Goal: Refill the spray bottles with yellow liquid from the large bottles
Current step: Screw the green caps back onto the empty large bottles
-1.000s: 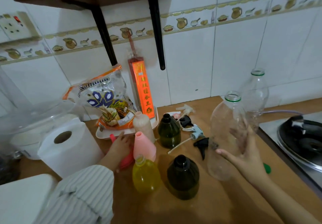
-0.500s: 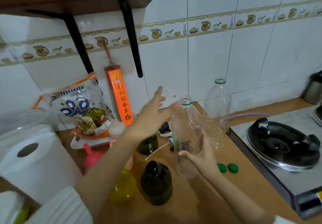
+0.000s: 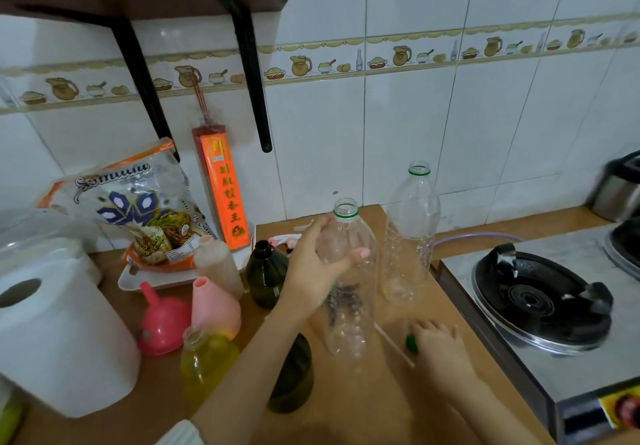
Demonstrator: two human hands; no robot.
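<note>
Left of centre, an orange incense packet leaning on the wall tiles, printed with a column of red Chinese characters, the lower ones read as 香 and 王. At mid-left, a clear food bag carrying a white script brand name, blurred, roughly "Simiana". Elsewhere nothing legible.

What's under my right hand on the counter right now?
A green cap peeks out at the fingertips of the right hand, on the wooden counter. The hand covers most of it, hiding any second cap.
</note>
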